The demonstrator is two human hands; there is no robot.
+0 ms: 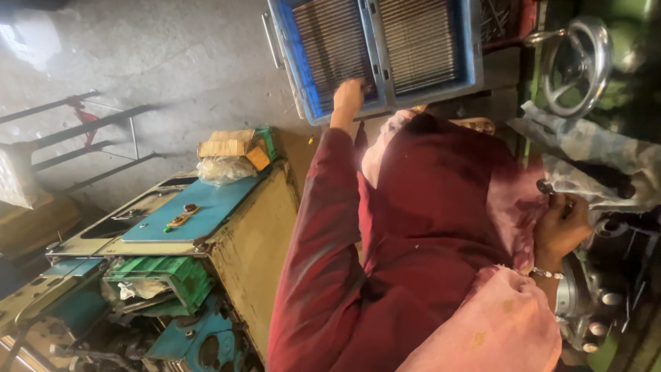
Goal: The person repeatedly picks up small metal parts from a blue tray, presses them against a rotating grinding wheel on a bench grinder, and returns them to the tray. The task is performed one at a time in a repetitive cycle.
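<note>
Reaching out with my left hand (348, 96) to the blue crate (375, 48), fingers (358, 86) curled down onto the packed rows of thin metal rods (330, 41) at the crate's near edge; I cannot tell if they actually pinch a rod or just press on them. Crate has two compartments split by a grey divider, both full of rods; my hand is at the left-hand one, close to the divider. Crate sits on the concrete floor (172, 62).

My right hand (561, 227) is up at the grey machine (606, 289), fingers closed around a small dark round knob or part (545, 187); exact grip is partly hidden. Beaded bracelet (547, 273) on that wrist. Silver handwheel (578, 65) sits above, well apart from the hand.

Maroon sleeve (317, 234) and pink cloth (496, 331) fill the middle of the view.

To the left: yellowish machine cabinet with a blue top panel (200, 210), a green crate (165, 275) beneath, cardboard pieces (231, 145) and a plastic bag (224, 169) on top. Metal frame (76, 131) stands farther off.
</note>
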